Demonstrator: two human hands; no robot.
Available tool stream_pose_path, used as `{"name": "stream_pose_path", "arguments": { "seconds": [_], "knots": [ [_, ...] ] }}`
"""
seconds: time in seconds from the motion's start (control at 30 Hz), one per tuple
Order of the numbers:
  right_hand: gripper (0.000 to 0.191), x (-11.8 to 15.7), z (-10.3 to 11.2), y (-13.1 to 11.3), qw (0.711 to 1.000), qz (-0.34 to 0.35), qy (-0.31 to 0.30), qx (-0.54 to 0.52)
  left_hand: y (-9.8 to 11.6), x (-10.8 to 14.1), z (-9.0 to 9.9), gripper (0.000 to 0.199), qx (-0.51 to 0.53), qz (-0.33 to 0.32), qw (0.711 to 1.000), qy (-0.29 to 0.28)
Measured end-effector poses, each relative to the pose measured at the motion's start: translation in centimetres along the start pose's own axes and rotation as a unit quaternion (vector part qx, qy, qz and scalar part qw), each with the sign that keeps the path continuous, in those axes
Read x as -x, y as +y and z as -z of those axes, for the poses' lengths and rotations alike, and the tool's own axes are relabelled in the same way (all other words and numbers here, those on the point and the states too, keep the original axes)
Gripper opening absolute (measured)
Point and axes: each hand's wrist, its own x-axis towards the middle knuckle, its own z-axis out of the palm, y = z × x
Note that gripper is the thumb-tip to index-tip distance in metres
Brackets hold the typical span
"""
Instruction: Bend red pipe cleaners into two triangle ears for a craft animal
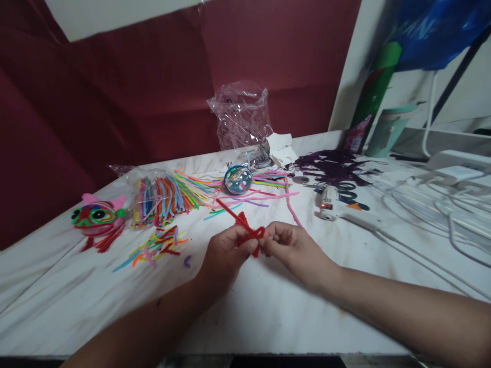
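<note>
A red pipe cleaner piece (243, 221), bent into loops with one straight end pointing up and left, is held between both hands above the table's middle. My left hand (226, 255) pinches its lower left side between thumb and fingers. On the right, my right hand (291, 248) has its fingertips closed at the small loop on the piece's right side. The fingertips hide part of the red piece. Just beyond the hands are loose pink, purple and green pipe cleaners and a clear round ball (238, 180) with coloured dots.
Left on the marbled table (215, 327) are a colourful pipe-cleaner figure (97, 219), short cut pieces (157, 248) and a bagged bundle (164, 197). A glue gun (329, 203), scissors (345, 193), cables, purple strands (333, 164) and a green cup (389, 132) stand or lie right.
</note>
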Motion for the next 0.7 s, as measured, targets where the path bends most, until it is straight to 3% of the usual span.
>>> {"name": "stream_pose_path", "arguments": {
  "seconds": [0.27, 0.43, 0.53, 0.7],
  "knots": [
    [0.011, -0.2, 0.0, 0.3, 1.000, 0.002, -0.006, 0.000, -0.2, -0.2, -0.1, 0.012, -0.007, -0.004, 1.000, 0.011],
    [0.011, -0.4, 0.4, 0.0, 0.999, 0.039, -0.006, 0.034, 0.2, -0.3, 0.2, 0.015, -0.114, 0.000, 0.993, 0.020],
    [0.016, -0.8, 1.0, -0.7, 0.994, 0.085, -0.010, 0.061, 0.5, -0.3, 0.1, 0.018, -0.194, -0.007, 0.981, -0.017],
    [0.013, -1.3, 1.7, -1.2, 0.992, 0.080, -0.045, 0.084, 0.7, -0.1, -0.6, 0.018, -0.287, -0.007, 0.956, -0.062]
  ]
}}
